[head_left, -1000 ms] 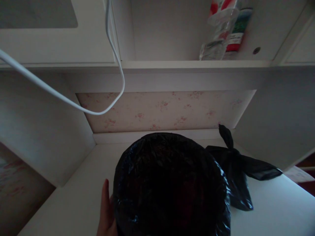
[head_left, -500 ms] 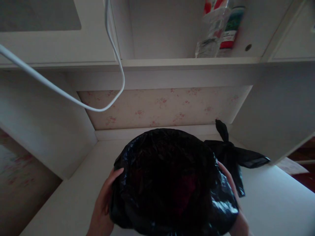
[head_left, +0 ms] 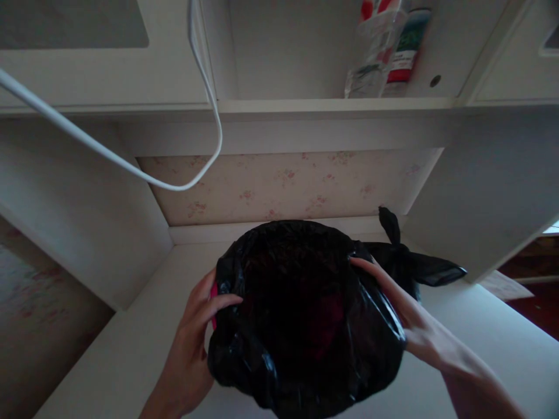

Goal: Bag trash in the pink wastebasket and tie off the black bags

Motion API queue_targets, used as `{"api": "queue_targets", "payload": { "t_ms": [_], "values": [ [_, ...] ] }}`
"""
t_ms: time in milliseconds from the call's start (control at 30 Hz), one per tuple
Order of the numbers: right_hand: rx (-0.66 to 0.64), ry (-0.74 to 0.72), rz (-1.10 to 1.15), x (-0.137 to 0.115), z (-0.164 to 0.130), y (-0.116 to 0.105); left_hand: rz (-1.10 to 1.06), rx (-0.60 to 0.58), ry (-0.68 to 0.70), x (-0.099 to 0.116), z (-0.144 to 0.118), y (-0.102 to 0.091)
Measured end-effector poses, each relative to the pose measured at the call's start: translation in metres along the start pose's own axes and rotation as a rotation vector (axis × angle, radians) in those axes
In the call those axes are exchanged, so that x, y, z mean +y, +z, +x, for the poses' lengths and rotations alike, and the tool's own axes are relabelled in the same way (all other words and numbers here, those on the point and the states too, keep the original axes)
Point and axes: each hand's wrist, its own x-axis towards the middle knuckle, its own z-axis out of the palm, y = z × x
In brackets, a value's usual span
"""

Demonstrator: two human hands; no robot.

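A black bin bag point(head_left: 375, 343) lines a bin, its mouth facing me and its edge folded outward over the rim. A strip of the pink bin point(head_left: 213, 302) shows at the left, and a dim pink patch shows deep inside. My left hand point(head_left: 198, 326) grips the left rim, thumb over the bag and fingers around the outside. On the right side my right hand point(head_left: 397, 308) holds the bag at the rim, with fingertips reaching over the edge. Behind it lies a knotted black bag point(head_left: 404, 262), partly hidden by the lined bin.
The white desk surface point(head_left: 144, 314) lies under the bin, between side panels. A white cable point(head_left: 113, 157) hangs in front at the upper left. Above is an open shelf point(head_left: 279, 106) with a clear plastic container point(head_left: 371, 64) and a red-and-green bottle point(head_left: 406, 55).
My right hand has come up from the outer right side onto the rim. My left hand has shifted slightly right, uncovering a pink strip of bin. The bag's right side sits further in.
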Motion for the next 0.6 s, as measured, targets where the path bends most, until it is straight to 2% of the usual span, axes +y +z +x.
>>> {"api": "queue_targets", "payload": {
  "t_ms": [200,333,467,600],
  "values": [
    [-0.072,-0.092,-0.293,-0.023,0.006,0.004,0.191,0.043,0.11,0.003,0.004,0.009],
    [0.0,-0.221,-0.45,-0.031,0.004,0.013,0.235,0.044,0.162,0.005,0.003,0.015],
    [0.105,-0.389,-0.478,-0.03,-0.017,0.02,0.148,0.018,0.115,0.007,0.002,0.012],
    [0.189,-0.622,-0.365,-0.023,-0.036,0.02,0.151,-0.031,0.118,0.0,0.001,0.006]
  ]
}}
